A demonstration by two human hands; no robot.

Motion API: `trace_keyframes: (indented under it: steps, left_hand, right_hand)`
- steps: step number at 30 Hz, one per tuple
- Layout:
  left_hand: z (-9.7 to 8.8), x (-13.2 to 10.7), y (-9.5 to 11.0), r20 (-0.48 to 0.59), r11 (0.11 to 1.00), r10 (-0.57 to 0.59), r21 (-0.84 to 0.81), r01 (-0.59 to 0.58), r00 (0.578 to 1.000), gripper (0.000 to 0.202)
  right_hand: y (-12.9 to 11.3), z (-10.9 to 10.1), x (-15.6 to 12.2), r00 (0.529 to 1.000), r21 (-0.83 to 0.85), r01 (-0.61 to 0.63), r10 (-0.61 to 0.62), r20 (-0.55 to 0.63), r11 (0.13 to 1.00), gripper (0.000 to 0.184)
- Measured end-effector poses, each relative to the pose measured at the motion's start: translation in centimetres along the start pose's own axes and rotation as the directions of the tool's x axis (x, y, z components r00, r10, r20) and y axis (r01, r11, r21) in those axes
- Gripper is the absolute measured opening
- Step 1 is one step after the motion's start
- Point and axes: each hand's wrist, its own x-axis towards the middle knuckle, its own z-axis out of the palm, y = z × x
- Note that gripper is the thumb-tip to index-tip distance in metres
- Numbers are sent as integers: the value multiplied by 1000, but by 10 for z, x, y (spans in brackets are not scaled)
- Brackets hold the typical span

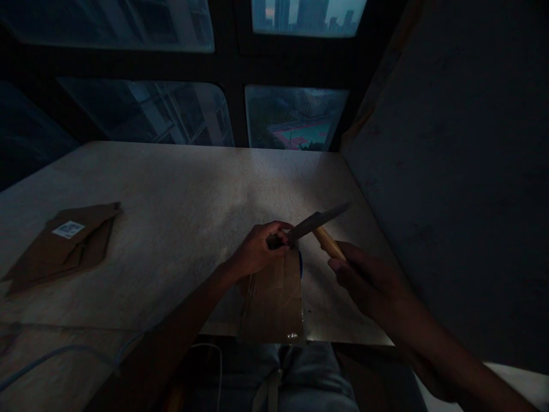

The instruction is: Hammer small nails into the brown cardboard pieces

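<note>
A brown cardboard parcel [274, 303] stands on the near edge of the pale table [184, 212], in front of me. My left hand [259, 247] is closed on its top edge, fingers curled over the rim. My right hand [364, 277] grips the wooden handle of a knife [319, 226]. The grey blade points left and its tip rests at the parcel's top, just beside my left fingers.
A flattened brown cardboard envelope [64, 240] with a white label lies at the table's left. A dark wall panel [450, 200] rises close on the right. Windows [295, 117] stand behind the table. A thin cable [64, 352] runs along the near left edge.
</note>
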Motion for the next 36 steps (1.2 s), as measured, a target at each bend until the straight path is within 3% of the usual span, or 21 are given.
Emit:
trace_keyframes:
  steps: [4,10,15,21,26,31,36]
  left_hand:
    - [0,0,-1,2,999,40,0,-40,999,33]
    - [0,1,1,-7,999,46,10,-46,999,38]
    - [0,1,2,-11,998,44,40,-43,999,20]
    - [0,1,2,10,999,29,-34,-28,1000,34]
    - [-1,0,3,0,999,30,19,-30,1000,25]
    - [-1,0,2,-6,998,35,47,-35,999,32]
    - [1,0,2,-20,997,63,53,-62,998,16]
  right_hand:
    - [-3,-1,3,999,1,1,-1,-50,1000,38]
    - [10,13,6,993,-76,24,-15,115,997,38]
    - [4,10,3,999,-60,36,-36,-4,998,40]
    - [7,12,8,996,-118,33,-23,90,992,35]
    - [4,9,7,999,-90,40,-42,-19,995,34]
    - [5,10,7,996,-117,49,-41,74,992,33]
    - [3,9,7,999,-79,42,-44,-17,996,34]
